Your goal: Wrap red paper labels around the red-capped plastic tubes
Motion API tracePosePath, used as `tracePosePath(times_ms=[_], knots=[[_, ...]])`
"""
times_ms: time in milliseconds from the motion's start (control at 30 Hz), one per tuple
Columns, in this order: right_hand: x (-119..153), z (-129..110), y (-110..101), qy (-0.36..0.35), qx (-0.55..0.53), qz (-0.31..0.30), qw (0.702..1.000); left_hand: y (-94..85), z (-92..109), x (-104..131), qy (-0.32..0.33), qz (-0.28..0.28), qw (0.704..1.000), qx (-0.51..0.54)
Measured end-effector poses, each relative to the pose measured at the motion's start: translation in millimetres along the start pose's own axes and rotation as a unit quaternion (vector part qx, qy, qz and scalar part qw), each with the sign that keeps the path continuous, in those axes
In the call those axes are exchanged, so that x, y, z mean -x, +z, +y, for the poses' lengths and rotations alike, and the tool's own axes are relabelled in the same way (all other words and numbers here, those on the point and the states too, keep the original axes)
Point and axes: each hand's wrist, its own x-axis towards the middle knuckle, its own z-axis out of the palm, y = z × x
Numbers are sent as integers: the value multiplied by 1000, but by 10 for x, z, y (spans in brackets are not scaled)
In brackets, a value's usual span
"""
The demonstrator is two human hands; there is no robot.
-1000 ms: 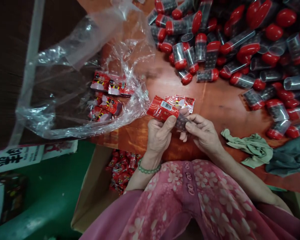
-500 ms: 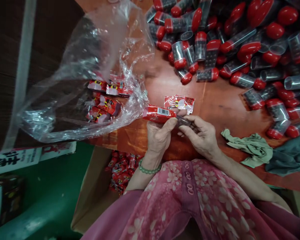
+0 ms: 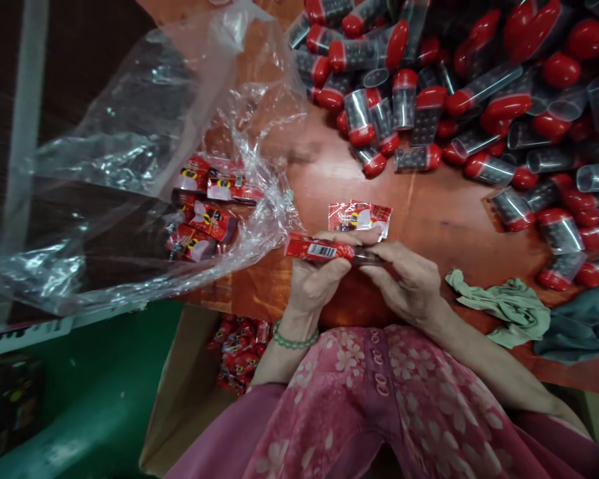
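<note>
My left hand (image 3: 313,283) grips a red printed sleeve (image 3: 299,246) with a white barcode label, thumb below and fingers behind. A dark, see-through tube (image 3: 366,257) runs out of the sleeve's right end. Around that tube my right hand (image 3: 409,279) closes, thumb and fingers pinching its end. How far the tube sits inside the sleeve is hidden. Just beyond my fingers, a shiny flat red printed wrapper (image 3: 359,216) lies on the table.
Many red-capped clear tubes (image 3: 403,100) are heaped at the back right. At left, a clear plastic bag (image 3: 259,106) lies around several red packets (image 3: 213,221). A cardboard box (image 3: 180,392) of red packets stands below the edge. Green cloth (image 3: 509,309) and dark cloth (image 3: 584,322) lie at right.
Both hands, with the sleeve and tube, sit slightly lower in view. The right fingers have straightened along the tube, which now lines up more level with the sleeve. The view has shifted slightly.
</note>
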Motion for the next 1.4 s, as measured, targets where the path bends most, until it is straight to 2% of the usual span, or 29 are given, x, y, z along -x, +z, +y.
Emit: tracePosePath(times_ms=[67,167,200,267,333,400,467,533,600,667,767,833,900,1000,1200,1400], knots=[[-14,-6,-18,82,-110,-48,989,8,17,20,-15,8,999,-41],[-31,-8,-21,185,-256,-117,941,40,25,44,-62,43,994,-80],[-34,-7,-16,191,-264,-118,938,51,20,44,-70,51,993,-82],[-38,-7,-3,154,-209,-72,963,67,3,32,-65,57,993,-75],[-38,-12,6,94,-116,-5,989,76,-23,10,-45,44,996,-56],[-38,-19,10,80,-78,18,994,78,-50,-5,-33,21,999,-31],[-39,-22,14,135,-145,-15,980,73,-71,-3,-48,3,999,-13],[-47,-22,25,202,-245,-55,947,56,-80,14,-85,-6,996,-11],[-63,-23,44,232,-303,-65,922,34,-75,33,-109,-9,994,-16],[-84,-29,62,232,-315,-57,919,17,-61,41,-97,8,995,-9],[-95,-35,65,226,-317,-60,919,20,-39,33,-67,81,994,21],[-72,-30,47,221,-300,-65,926,41,-33,24,-70,123,989,29],[-26,-20,19,212,-276,-61,935,71,-37,26,-84,134,987,29],[44,-11,-17,191,-245,-40,950,127,-52,58,-101,108,988,34],[86,-9,-23,130,-203,32,970,185,-104,179,-88,48,994,32],[132,64,-28,138,-186,14,973,135,-165,267,-102,23,994,32]])
